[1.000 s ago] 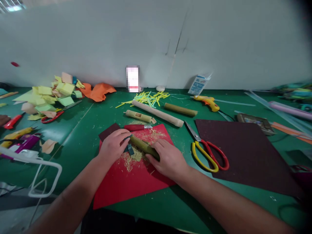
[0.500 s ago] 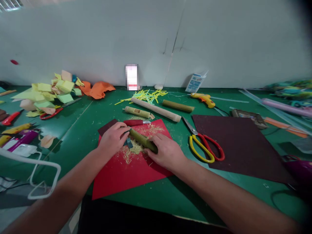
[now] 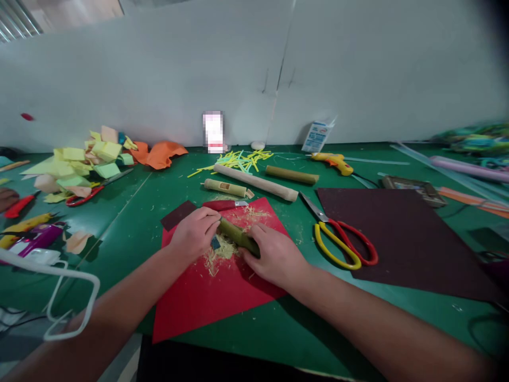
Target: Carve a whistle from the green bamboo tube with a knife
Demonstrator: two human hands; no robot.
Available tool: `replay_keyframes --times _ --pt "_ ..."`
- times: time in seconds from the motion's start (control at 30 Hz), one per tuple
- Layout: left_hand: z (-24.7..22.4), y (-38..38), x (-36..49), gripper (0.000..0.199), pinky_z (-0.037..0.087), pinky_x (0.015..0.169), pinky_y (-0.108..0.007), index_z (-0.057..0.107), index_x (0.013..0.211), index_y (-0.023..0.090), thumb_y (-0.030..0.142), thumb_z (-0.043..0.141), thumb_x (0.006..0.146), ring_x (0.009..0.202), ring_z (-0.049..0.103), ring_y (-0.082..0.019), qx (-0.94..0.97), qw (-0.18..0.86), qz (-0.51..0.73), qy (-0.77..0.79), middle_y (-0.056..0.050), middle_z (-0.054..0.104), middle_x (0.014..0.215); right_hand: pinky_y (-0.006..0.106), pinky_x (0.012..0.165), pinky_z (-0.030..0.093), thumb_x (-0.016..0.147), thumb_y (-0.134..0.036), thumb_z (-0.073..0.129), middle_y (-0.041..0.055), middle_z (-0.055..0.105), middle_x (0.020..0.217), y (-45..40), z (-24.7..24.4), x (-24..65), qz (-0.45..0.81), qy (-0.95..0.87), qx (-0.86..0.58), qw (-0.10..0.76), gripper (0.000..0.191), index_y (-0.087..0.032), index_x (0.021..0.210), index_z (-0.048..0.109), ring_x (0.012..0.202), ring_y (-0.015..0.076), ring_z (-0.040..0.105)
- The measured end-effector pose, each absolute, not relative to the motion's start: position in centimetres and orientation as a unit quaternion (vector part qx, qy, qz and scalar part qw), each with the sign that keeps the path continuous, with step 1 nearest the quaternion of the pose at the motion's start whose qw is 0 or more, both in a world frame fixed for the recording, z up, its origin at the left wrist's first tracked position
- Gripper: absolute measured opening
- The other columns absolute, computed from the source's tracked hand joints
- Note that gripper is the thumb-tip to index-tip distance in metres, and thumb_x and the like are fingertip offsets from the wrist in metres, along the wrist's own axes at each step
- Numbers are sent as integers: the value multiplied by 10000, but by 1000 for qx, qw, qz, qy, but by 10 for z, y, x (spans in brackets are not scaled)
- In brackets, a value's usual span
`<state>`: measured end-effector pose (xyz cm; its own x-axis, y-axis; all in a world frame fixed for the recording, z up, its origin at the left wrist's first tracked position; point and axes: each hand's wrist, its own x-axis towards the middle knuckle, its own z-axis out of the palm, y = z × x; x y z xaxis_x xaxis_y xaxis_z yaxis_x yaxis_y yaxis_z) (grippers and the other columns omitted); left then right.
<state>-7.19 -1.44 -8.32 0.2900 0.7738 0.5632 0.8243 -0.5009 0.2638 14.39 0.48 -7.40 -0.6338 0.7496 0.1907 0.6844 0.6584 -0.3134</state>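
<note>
A green bamboo tube (image 3: 235,232) lies slanted between my hands, over a red sheet (image 3: 199,300) strewn with pale shavings (image 3: 222,251). My right hand (image 3: 274,253) is wrapped round its near right end. At the far left end my left hand (image 3: 196,232) is closed, its fingers pressed together on something I cannot make out. A small dark blue piece (image 3: 215,243) shows just below those fingers. Behind them, a red-handled cutter (image 3: 222,205) rests at the sheet's back edge. Farther back lies a short bamboo piece (image 3: 228,187) with a cut opening.
Scissors (image 3: 338,239) lie right of my hands beside a dark sheet (image 3: 401,244). A long pale stick (image 3: 256,182), a bamboo tube (image 3: 292,174) and yellow strips (image 3: 242,160) are behind. Crumpled papers (image 3: 79,162) and a yellow glue gun (image 3: 334,162) stand farther out.
My left hand has moved slightly right along the tube and covers more of its far end and of the blue piece. The camera view has shifted a little.
</note>
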Motion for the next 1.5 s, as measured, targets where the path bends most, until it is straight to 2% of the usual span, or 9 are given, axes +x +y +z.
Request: replay_keyframes --times 0.2,0.6,0.7,0.8,0.97,1.1,1.23,1.33,1.5 --pt "-87 -18 -70 230 531 892 -356 613 1086 136 167 441 936 1002 605 -195 -852 23 -299 -429 -114 645 1062 289 570 309 835 -341 542 45 591 838 3 -77 143 131 -889 -412 149 160 -187 852 499 721 183 559" --pt "-84 -16 -78 224 521 842 -355 630 982 143 179 413 939 934 593 -203 -833 80 -274 -475 -101 653 988 281 573 308 842 -340 527 39 580 804 4 -75 142 147 -887 -415 143 150 -194 838 494 699 173 533" --pt "-85 -15 -81 253 508 875 -323 600 1092 120 161 402 939 958 587 -191 -872 48 -242 -422 -104 644 1046 279 570 307 843 -347 528 39 582 809 4 -75 142 154 -885 -416 141 156 -194 839 497 696 170 531" --pt "-87 -13 -85 234 498 892 -336 618 1035 158 192 404 948 974 586 -192 -848 54 -256 -461 -85 643 1037 281 565 300 843 -353 525 39 582 795 5 -75 142 144 -885 -420 142 163 -193 831 496 689 172 532" --pt "-85 -14 -84 263 510 857 -333 604 1103 173 216 386 962 983 587 -194 -861 29 -223 -456 -87 637 1056 276 549 290 842 -355 527 35 584 774 5 -76 141 135 -885 -420 145 165 -195 816 499 670 167 529" --pt "-84 -14 -80 238 505 824 -343 635 1006 184 234 408 956 945 587 -193 -832 31 -250 -493 -79 638 1012 276 552 297 845 -360 524 36 586 778 4 -75 141 132 -886 -420 146 167 -197 825 497 673 167 533" --pt "-84 -11 -77 248 484 792 -344 638 1040 179 233 412 953 920 582 -198 -861 33 -221 -456 -71 654 996 275 545 299 850 -371 514 37 585 778 4 -75 141 134 -887 -420 138 176 -200 820 490 662 167 532" --pt "-82 -10 -78 236 454 756 -370 657 935 156 209 427 940 868 561 -212 -842 96 -218 -484 -84 663 949 280 554 308 856 -375 507 40 589 796 4 -76 140 133 -885 -424 136 179 -197 839 490 680 174 544" --pt "-79 -12 -78 235 419 717 -338 646 1013 172 175 426 930 823 526 -194 -875 106 -173 -440 -64 660 1004 284 560 316 859 -373 504 39 581 793 4 -75 138 131 -885 -425 136 180 -197 826 480 686 176 543"
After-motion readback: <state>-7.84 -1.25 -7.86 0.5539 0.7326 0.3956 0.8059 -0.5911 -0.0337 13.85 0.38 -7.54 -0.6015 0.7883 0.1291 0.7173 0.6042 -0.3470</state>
